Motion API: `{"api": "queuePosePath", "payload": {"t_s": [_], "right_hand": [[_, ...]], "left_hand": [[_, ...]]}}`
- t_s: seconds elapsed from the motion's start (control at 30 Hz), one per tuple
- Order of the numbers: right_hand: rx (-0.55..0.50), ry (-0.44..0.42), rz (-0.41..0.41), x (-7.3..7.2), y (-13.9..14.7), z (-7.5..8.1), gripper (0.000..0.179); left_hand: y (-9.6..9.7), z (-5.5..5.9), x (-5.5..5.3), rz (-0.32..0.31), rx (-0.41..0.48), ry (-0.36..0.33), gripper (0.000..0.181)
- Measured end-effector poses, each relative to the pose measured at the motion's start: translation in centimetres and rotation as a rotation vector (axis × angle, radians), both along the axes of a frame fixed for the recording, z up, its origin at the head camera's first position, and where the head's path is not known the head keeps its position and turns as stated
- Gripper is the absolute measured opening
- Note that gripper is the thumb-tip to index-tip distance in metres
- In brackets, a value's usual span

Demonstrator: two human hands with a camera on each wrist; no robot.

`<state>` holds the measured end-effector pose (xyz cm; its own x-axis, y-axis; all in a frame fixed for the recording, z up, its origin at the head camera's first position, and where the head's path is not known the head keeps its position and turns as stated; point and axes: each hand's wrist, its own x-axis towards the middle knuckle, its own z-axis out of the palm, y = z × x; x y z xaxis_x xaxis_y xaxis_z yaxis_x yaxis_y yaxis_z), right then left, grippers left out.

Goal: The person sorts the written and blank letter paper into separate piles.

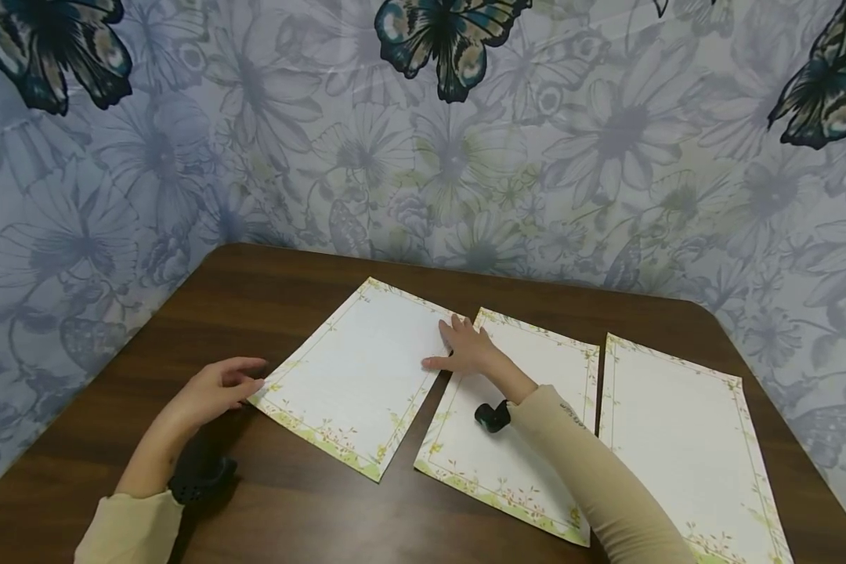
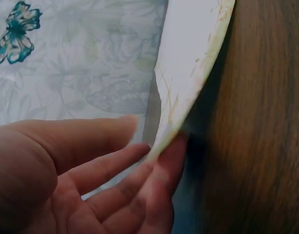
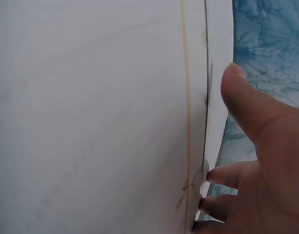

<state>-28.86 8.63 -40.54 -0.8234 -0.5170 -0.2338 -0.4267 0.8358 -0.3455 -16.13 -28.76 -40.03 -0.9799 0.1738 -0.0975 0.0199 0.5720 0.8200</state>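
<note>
A white sheet of paper (image 1: 352,376) with a printed floral border lies slanted on the table, its front left corner by my left hand (image 1: 215,392). In the left wrist view, the fingertips (image 2: 171,151) of that hand are beneath the paper's corner, while the thumb stays apart above it. My right hand (image 1: 468,350) spreads its fingers over the back right corner of the same sheet, in the gap toward the middle sheet (image 1: 529,345). Seen from the right wrist, its fingertips (image 3: 222,175) touch along a paper edge and the thumb points upward.
A third bordered sheet (image 1: 670,439) lies on the right side of the brown wooden table (image 1: 275,290). The right forearm crosses above the middle sheet. Behind the table's far edge rises a wall (image 1: 289,157) covered in flowers and butterflies.
</note>
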Motion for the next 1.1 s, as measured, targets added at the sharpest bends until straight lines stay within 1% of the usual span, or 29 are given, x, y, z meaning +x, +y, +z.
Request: {"api": "queuePosePath", "payload": {"t_s": [0.1,0.23,0.37,0.5,0.67,0.73,0.8,0.87,0.9,0.93,0.97,1.0,1.03,1.1], "right_hand": [[0.058,0.034,-0.003,0.3,-0.2,0.0,0.090],[0.063,0.045,-0.003,0.4,-0.3,0.1,0.091],[0.057,0.044,0.003,0.3,-0.2,0.0,0.091],[0.045,0.046,0.004,0.2,-0.2,-0.1,0.091],[0.043,0.052,0.005,0.1,-0.3,0.0,0.090],[0.015,0.036,0.002,-0.1,-0.2,0.2,0.079],[-0.057,0.000,-0.023,-0.5,0.1,0.6,0.071],[-0.153,-0.055,-0.076,-1.1,0.5,1.1,0.066],[-0.196,-0.068,-0.103,-1.4,0.8,1.3,0.062],[-0.233,-0.082,-0.134,-1.7,1.1,1.4,0.064],[-0.267,-0.085,-0.164,-2.0,1.3,1.5,0.065],[-0.290,-0.079,-0.186,-2.3,1.6,1.5,0.063],[-0.302,-0.065,-0.205,-2.6,1.8,1.5,0.061],[-0.333,-0.022,-0.243,-3.1,2.2,1.2,0.053]], "left_hand": [[-0.2,-0.1,-0.2,-0.023,0.059,-0.021,0.049],[-0.3,-0.4,-0.3,-0.042,0.095,-0.058,0.048],[-0.3,-0.6,-0.5,-0.035,0.122,-0.087,0.040],[-0.3,-0.7,-0.5,-0.023,0.146,-0.098,0.032],[-0.4,-1.0,-0.5,-0.014,0.167,-0.106,0.030],[-0.5,-1.2,-0.6,-0.010,0.179,-0.116,0.031],[-0.5,-1.4,-0.6,-0.011,0.193,-0.126,0.032],[-0.5,-1.5,-0.7,-0.010,0.205,-0.135,0.032],[-0.5,-1.5,-0.7,-0.005,0.208,-0.139,0.033],[-0.6,-1.5,-0.7,-0.006,0.209,-0.140,0.033],[-0.6,-1.5,-0.7,0.001,0.214,-0.145,0.033],[-0.6,-1.5,-0.7,0.007,0.224,-0.150,0.034],[-0.6,-1.5,-0.7,0.012,0.236,-0.157,0.035],[-0.7,-1.5,-0.7,0.019,0.268,-0.169,0.038]]}}
